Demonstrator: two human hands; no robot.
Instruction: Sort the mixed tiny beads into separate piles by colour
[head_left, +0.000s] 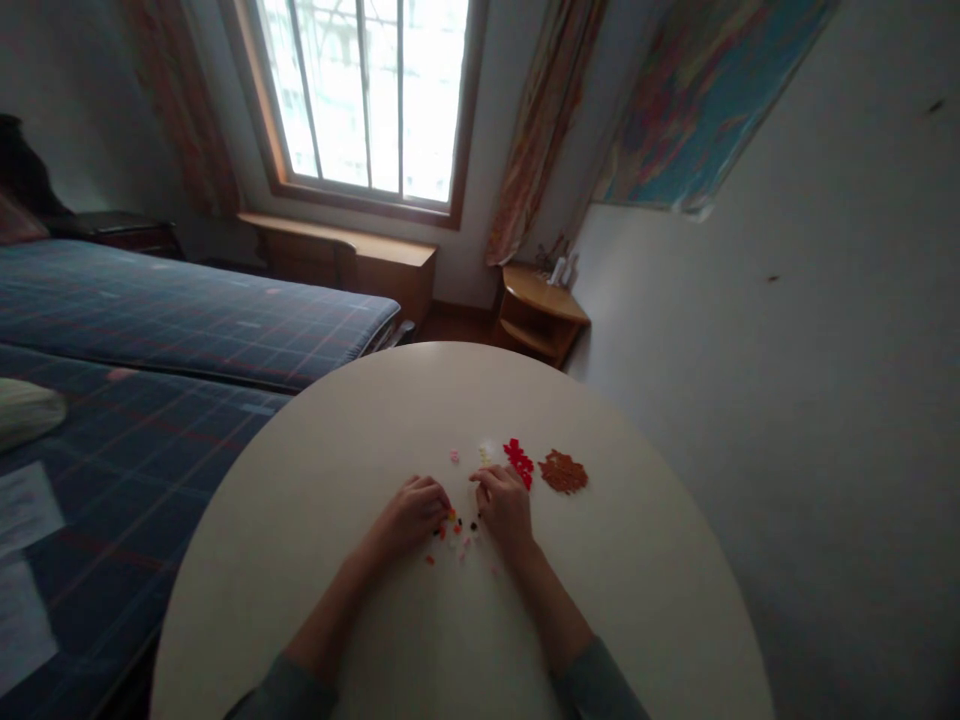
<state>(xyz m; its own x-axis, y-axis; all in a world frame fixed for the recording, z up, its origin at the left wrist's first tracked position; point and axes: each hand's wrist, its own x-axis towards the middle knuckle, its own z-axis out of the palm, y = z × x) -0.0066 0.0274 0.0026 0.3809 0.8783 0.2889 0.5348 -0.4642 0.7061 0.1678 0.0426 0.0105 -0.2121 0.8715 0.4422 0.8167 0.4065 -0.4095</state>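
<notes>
Small mixed pieces, orange, black, white and pink, lie scattered (457,530) on the round pale table (450,400) between my hands. My left hand (418,508) rests at their left edge, its fingers closed beside an orange-yellow piece; what they pinch is too small to make out. My right hand (504,500) is at their upper right, fingers bent and partly apart near a few pale yellow pieces (484,456). Just beyond it lies a cluster of red pieces (519,460), with a brown pile (563,472) to the right. A pink piece (454,456) sits farther left.
Beds with blue plaid covers (187,310) stand at the left, with papers (26,510) on the nearer one. Past the table are a wooden desk (390,247) under the window and a corner shelf (541,292). A white wall (825,400) runs along the right.
</notes>
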